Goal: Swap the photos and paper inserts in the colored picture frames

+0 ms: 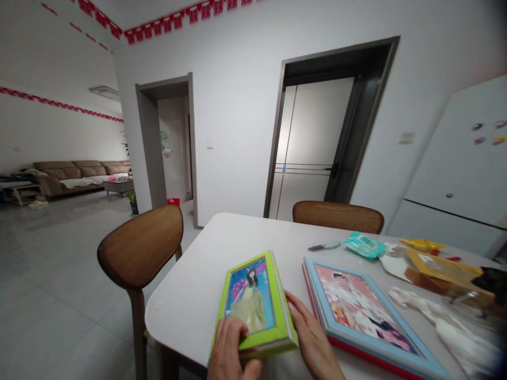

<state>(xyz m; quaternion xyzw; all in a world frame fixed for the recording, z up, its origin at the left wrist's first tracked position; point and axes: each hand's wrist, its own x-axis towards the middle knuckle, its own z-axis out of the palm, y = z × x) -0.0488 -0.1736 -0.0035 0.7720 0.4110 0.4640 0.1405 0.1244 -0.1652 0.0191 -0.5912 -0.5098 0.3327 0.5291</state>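
Note:
A bright green picture frame (273, 295) with a picture of a long-haired figure in a yellow dress is tilted up over the near side of the table. My left hand (229, 345) grips its lower left corner, fingers over the front and thumb at the bottom edge. Along the right edge lies my right hand (311, 338), its fingers partly hidden behind the frame. Just to the right, a larger light-blue picture frame (380, 338) lies face up, with a red edge showing beneath it.
On the white table (186, 295) are a knife (325, 246), a teal wipes pack (364, 245), an open cardboard box (431, 272) and a crumpled white cloth (447, 322). Wooden chairs stand at the left (146, 243) and far side (338, 215). A white fridge (459, 174) is at the right.

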